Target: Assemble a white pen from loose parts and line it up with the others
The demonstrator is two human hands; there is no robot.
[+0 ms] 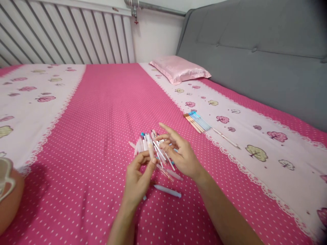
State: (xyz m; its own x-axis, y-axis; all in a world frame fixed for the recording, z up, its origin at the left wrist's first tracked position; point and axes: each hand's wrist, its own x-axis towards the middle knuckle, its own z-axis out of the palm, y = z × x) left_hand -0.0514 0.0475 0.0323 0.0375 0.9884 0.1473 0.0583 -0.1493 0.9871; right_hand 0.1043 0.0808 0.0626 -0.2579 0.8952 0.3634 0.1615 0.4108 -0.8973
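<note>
A loose heap of pastel pens (143, 143) lies on the pink dotted bedspread (102, 112) in front of me. My left hand (138, 178) is pinched around one pale pink pen (150, 149), holding it upright over the heap. My right hand (180, 154) hovers beside it with the fingers partly curled on several white pens from the heap, forefinger stretched out. A single light blue pen (167, 191) lies apart, just below my hands. A tidy row of orange and blue pens (198, 121) sits further right, with one white pen (226, 138) next to it.
A pink satin pillow (180, 69) rests at the head of the bed against a grey padded headboard (255, 51). A white radiator (66, 32) lines the far wall. A knee (10, 197) shows at the lower left edge.
</note>
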